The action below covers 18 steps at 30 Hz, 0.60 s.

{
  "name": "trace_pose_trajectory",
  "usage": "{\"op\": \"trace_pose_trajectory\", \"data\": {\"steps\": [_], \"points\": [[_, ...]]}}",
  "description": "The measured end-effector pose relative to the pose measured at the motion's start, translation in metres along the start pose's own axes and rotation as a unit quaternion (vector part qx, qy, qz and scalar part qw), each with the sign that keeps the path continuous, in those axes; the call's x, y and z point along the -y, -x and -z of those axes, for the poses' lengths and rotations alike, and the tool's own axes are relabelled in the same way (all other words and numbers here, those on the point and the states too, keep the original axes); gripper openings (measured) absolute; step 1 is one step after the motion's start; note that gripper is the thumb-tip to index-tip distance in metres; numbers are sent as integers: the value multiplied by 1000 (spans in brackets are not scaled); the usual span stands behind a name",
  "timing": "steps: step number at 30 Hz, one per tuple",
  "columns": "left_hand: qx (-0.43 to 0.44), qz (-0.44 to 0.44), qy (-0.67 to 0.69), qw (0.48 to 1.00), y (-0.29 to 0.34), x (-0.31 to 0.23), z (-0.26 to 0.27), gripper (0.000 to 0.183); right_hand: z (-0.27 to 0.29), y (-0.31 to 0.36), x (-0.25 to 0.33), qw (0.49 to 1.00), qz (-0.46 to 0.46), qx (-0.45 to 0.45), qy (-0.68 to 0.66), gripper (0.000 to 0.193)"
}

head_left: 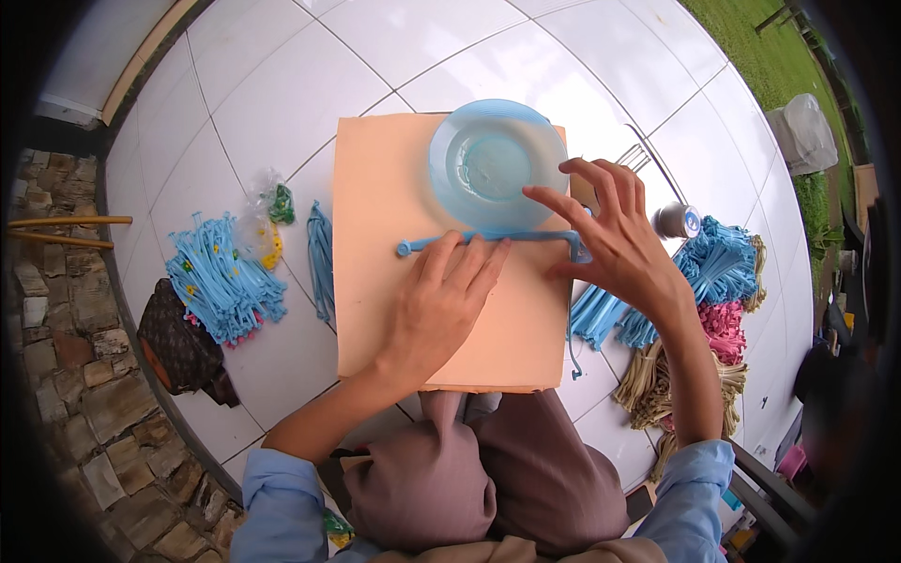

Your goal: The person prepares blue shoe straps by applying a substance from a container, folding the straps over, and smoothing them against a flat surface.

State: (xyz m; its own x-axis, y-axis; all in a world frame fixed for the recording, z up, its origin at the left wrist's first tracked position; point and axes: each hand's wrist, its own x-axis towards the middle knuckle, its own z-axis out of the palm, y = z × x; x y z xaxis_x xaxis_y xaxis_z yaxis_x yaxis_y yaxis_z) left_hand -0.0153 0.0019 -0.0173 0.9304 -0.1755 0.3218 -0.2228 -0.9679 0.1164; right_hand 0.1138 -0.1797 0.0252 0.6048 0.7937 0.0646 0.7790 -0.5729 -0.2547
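A peach-coloured board (375, 188) lies in front of me above my knees. On its far right part rests a translucent blue plate (455, 127). A light blue strap (540, 236) with a small round knob at its left end runs across the board below the plate, then bends down past the right edge. My left hand (439, 310) lies with fingers stretched flat on the strap, pressing it to the board. My right hand (624, 230) hovers by the plate's right rim, fingers spread and curved, the index fingertip over the plate and the thumb near the strap's bend.
Blue strap bundles (225, 277) lie at left by a dark patterned bag (174, 338) and a clear plastic bag (272, 220). At right are more blue bundles (718, 263), pink bundles (723, 333), beige bundles (648, 385) and a round tin (678, 220). White tiles (282, 84) surround the board.
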Motion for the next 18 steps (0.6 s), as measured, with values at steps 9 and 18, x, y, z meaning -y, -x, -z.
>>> {"op": "trace_pose_trajectory", "data": {"steps": [9, 18], "points": [[23, 25, 6, 999, 0, -6, 1, 44, 7, -45, 11, 980, 94, 120, 127, 111], [27, 21, 18, 999, -1, -4, 2, 44, 5, -49, 12, 975, 98, 142, 140, 106]]}}
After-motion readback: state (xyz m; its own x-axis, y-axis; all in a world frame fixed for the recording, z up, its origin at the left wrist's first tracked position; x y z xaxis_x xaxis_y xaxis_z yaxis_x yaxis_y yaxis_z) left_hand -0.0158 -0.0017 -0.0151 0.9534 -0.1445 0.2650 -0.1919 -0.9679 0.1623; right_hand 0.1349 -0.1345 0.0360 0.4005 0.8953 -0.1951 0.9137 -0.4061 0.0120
